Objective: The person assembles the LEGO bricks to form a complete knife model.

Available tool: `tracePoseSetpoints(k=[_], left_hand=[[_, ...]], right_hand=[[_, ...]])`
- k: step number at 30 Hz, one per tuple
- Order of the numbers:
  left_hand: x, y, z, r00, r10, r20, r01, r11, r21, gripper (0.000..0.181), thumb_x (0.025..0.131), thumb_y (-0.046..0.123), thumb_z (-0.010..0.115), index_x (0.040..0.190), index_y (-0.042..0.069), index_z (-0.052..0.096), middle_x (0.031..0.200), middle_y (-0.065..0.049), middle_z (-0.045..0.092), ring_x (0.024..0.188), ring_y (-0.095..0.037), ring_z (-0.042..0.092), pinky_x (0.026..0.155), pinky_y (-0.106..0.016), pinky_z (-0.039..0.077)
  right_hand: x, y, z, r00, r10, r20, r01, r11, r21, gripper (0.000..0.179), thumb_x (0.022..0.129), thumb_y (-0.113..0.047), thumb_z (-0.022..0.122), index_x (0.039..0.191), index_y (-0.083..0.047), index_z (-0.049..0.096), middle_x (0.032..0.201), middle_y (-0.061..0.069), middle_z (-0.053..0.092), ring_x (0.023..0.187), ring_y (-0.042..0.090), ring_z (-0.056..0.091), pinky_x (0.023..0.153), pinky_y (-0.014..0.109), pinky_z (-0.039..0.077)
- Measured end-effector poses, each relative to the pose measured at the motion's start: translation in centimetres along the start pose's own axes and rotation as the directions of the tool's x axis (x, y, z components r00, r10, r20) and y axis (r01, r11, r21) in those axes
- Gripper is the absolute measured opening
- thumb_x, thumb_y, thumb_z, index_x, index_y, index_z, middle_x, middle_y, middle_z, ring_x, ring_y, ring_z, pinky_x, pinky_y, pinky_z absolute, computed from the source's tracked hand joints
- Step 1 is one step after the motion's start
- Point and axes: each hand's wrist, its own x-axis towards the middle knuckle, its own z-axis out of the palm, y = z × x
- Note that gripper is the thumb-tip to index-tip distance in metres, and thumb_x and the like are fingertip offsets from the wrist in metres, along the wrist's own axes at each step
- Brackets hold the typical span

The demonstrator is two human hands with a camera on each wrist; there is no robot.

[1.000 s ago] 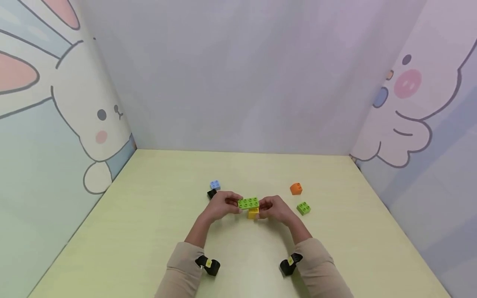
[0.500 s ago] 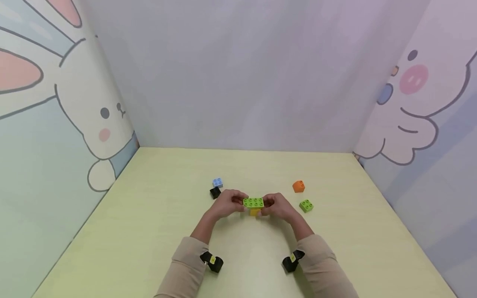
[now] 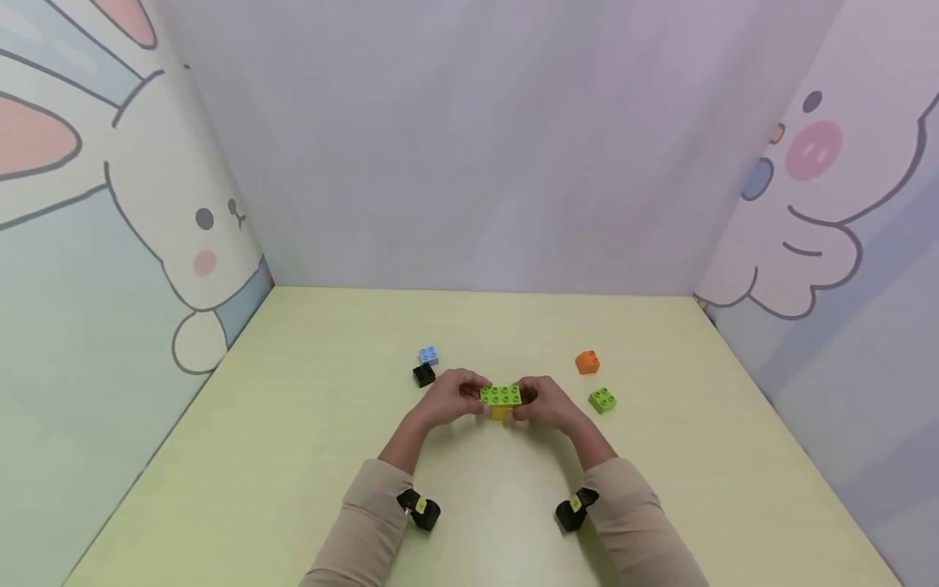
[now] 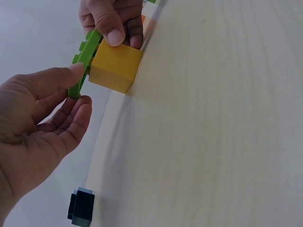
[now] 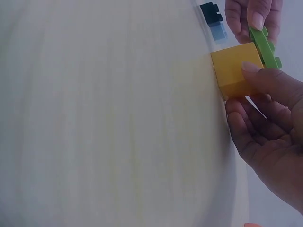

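Note:
My left hand (image 3: 452, 397) pinches one end of a flat, long green toy building brick (image 3: 501, 395) between thumb and fingers. The green brick lies over a yellow block (image 4: 116, 66), its studs facing up. My right hand (image 3: 544, 402) grips that yellow block, with the thumb on its near side and the fingers behind, as the right wrist view shows. In the left wrist view the green brick (image 4: 85, 59) sits right at the block's studded top and sticks out past it toward my left hand.
A light blue brick (image 3: 429, 355) and a black brick (image 3: 424, 375) lie left of my hands on the pale table (image 3: 293, 456). To the right are an orange brick (image 3: 588, 362) with a sloped side and a small green brick (image 3: 602, 399). Walls enclose the table's back and sides.
The green brick has turned from slightly askew to lined up over the yellow block and sits lower on it. Both hands have shifted slightly right and keep their holds.

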Motion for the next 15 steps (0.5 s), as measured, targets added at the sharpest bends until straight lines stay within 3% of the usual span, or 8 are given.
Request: tracePoseSetpoints(k=[15], left_hand=[[0.41,0.35,0.23,1.0,0.023,0.005,-0.023,0.999,0.041,0.03,0.074,0.0,0.074,0.103,0.006,0.069,0.088,0.001,0.058,0.078,-0.016,0.053,0.069,-0.029,0.046]], right_hand=[[0.1,-0.26,0.14,1.0,0.002,-0.01,-0.003,0.999,-0.053,0.031,0.073,-0.003,0.076,0.102,-0.003,0.065,0.087,0.003,0.062,0.08,0.019,0.052,0.072,0.034,0.042]])
